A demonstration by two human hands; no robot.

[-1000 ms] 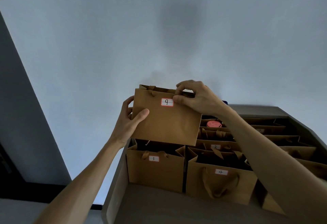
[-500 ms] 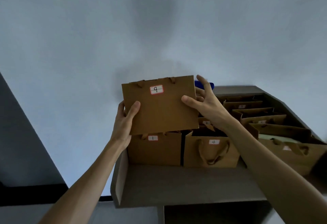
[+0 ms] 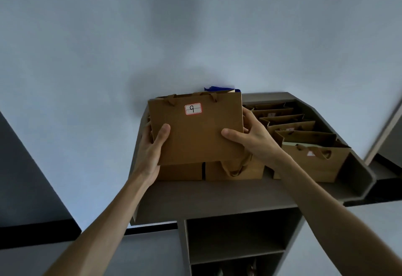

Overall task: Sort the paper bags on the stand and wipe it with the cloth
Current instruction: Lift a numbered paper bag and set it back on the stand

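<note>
A brown paper bag labelled 9 (image 3: 196,132) is held upright in the air above the grey stand (image 3: 217,197). My left hand (image 3: 152,145) grips its left edge, thumb on the front. My right hand (image 3: 250,138) grips its right edge the same way. Behind and below it stand two front-row bags (image 3: 180,172), their labels hidden. A row of several more brown bags (image 3: 304,143) runs back along the right side of the stand. A bit of blue cloth (image 3: 217,89) peeks out behind the held bag's top edge.
The stand has raised side walls and an angled right corner (image 3: 361,180). Open shelves (image 3: 237,251) sit below its top. A pale wall fills the background, with a dark panel (image 3: 26,180) at the left.
The view has tilted down and pulled back, showing the shelves below. The bag labelled 9 has come toward me in both hands, and my right hand moved from its top edge to its right side.
</note>
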